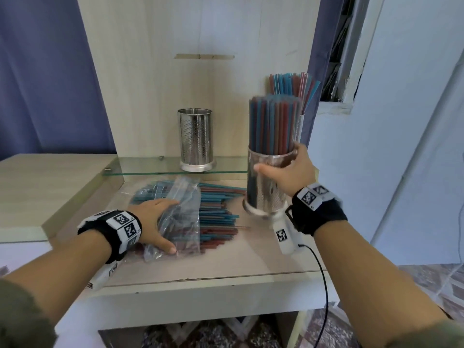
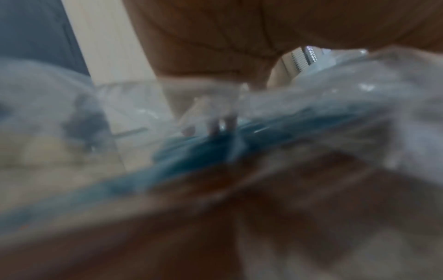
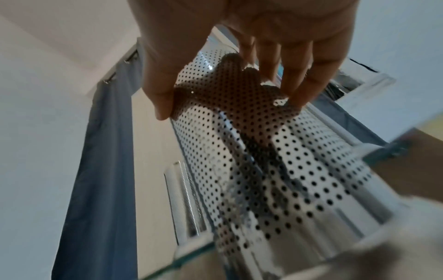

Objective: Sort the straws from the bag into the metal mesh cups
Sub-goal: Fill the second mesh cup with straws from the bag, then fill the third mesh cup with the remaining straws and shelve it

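Steel perforated cup (image 1: 268, 182) full of straws, tilted in your right hand (image 1: 288, 172).
Fingers (image 3: 304, 83) wrap it; left hand (image 1: 153, 222) flat on clear bag (image 1: 180, 217) — tilt spills.

— What does your left wrist camera give you?

— Mostly blur. Your left hand (image 2: 210, 62) fills the top, and its fingers (image 2: 213, 115) reach down behind a clear plastic bag (image 2: 347, 98) onto a bundle of blue straws (image 2: 199, 151).

— And around that?

— Crumpled bag film on both sides, a pale wooden panel (image 2: 103, 47) at upper left, and a perforated metal cup (image 2: 304, 56) glimpsed past your palm.
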Tool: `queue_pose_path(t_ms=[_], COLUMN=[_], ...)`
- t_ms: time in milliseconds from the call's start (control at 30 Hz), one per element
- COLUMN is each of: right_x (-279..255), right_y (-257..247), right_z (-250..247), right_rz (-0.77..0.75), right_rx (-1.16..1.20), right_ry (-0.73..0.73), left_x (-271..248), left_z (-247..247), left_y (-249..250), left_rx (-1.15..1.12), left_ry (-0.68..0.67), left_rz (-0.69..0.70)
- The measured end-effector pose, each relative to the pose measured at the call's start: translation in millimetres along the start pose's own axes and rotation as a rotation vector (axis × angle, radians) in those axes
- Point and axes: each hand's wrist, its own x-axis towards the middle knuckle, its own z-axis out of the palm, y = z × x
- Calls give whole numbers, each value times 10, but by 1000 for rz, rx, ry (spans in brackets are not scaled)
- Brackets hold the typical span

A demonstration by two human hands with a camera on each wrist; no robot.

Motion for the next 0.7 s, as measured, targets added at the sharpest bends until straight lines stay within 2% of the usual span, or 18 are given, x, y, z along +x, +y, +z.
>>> queue_pose_path(t_ms=[133,233,400,700], right_x=[310,619,916,1181], right_y=[-413,-581,-645,-558], right_z=[21,179,478,815], right_rz=[-57,-55,74,123], right_rx=[23,-17,-63,-36], right_ry=[59,9,-131,-98], left_x=[40,43,133,190], left_z=[22,41,145,157], left_y=[2,-11,-83,-67], left_rx=[-162,-197,-121,-9], left_ry=[-17,-38,-51,-69], left_rz=[3,4,11,24])
